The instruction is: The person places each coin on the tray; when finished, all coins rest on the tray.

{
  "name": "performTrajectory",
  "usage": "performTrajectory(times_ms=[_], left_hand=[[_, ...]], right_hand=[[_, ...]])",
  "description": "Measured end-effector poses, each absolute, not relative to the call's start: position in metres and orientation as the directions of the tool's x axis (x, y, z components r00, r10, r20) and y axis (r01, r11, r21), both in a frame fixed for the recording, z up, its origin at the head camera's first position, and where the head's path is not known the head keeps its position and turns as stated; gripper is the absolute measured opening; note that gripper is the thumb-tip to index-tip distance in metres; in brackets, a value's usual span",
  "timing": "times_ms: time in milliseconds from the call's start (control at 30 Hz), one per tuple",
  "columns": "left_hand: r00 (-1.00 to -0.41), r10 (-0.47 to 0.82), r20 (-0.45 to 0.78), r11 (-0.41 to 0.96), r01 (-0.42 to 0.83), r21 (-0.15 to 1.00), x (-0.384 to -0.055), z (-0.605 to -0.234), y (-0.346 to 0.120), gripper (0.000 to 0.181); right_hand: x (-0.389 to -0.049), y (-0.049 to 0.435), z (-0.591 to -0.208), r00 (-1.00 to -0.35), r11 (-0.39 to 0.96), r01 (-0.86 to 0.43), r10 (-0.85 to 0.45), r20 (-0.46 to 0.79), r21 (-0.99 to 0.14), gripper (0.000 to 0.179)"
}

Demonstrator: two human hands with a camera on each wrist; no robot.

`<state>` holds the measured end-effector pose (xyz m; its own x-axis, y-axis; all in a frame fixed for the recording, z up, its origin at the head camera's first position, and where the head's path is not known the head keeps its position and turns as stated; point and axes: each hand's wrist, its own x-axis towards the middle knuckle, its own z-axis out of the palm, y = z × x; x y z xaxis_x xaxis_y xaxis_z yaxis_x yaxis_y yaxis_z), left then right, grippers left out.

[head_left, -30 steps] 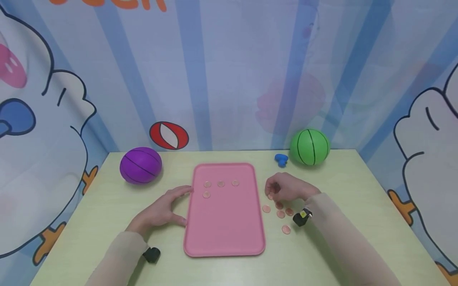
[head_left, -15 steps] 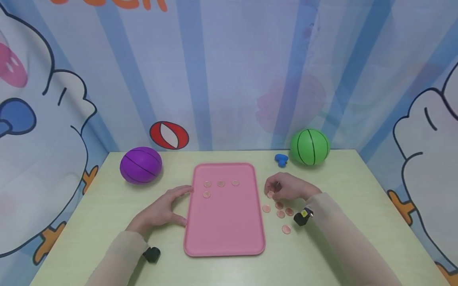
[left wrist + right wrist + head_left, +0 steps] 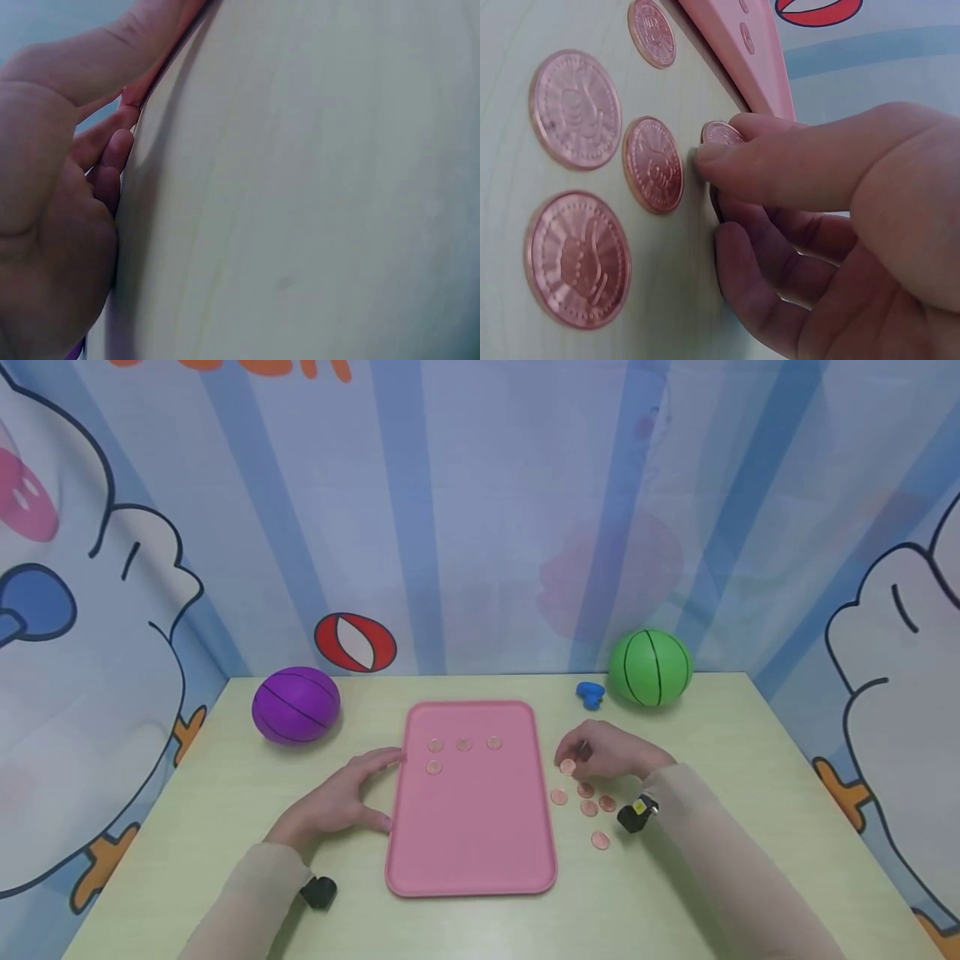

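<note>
My left hand (image 3: 337, 797) lies at the left edge of a pink tray (image 3: 472, 852), fingers and thumb spread and touching its rim. In the left wrist view, the left hand (image 3: 56, 187) rests low over the table. My right hand (image 3: 607, 750), right of the tray, pinches a copper-coloured coin (image 3: 567, 767) between thumb and fingers. The right wrist view shows the right hand (image 3: 832, 202) with its thumb over that tilted coin (image 3: 721, 133), partly hiding it. Loose coins (image 3: 577, 259) stamped with a thumbs-up lie beside it on the table.
On the tray are three coins in a row, with another coin (image 3: 433, 767) below the leftmost. A purple ball (image 3: 296, 706) stands back left. A green ball (image 3: 650, 668) and a small blue object (image 3: 591, 695) stand back right. A printed curtain (image 3: 487, 527) hangs behind.
The coin under my right fingers has come up slightly and shows more fully. The right hand has barely shifted; the left hand and the tray stay in place.
</note>
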<state>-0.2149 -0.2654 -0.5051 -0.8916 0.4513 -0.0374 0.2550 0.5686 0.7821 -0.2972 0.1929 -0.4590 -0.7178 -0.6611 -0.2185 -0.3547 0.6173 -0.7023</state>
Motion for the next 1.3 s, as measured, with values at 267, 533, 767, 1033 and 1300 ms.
performTrajectory(times_ms=[267,533,767,1033,1300], left_hand=[[-0.894,0.445,-0.047,0.573,0.245,0.782,-0.215,-0.505,-0.266,0.109],[-0.894,0.446,-0.042,0.573,0.25,0.78,-0.216,-0.506,-0.266,0.108],[-0.892,0.45,-0.035,0.568,0.256,0.783,-0.216,-0.506,-0.265,0.109],[-0.895,0.443,-0.047,0.578,0.246,0.778,-0.216,-0.506,-0.265,0.108],[-0.897,0.438,-0.056,0.575,0.232,0.785,-0.215,-0.504,-0.265,0.108]], right_hand=[[-0.297,0.193,-0.459,-0.724,0.629,-0.362,-0.655,-0.217,-0.688,0.027],[-0.298,0.194,-0.461,-0.733,0.636,-0.37,-0.648,-0.208,-0.677,0.026],[-0.3,0.197,-0.466,-0.73,0.612,-0.391,-0.661,-0.174,-0.687,0.025],[-0.3,0.2,-0.471,-0.735,0.581,-0.374,-0.661,-0.151,-0.723,0.025],[-0.299,0.196,-0.47,-0.754,0.587,-0.375,-0.643,-0.131,-0.718,0.025]])
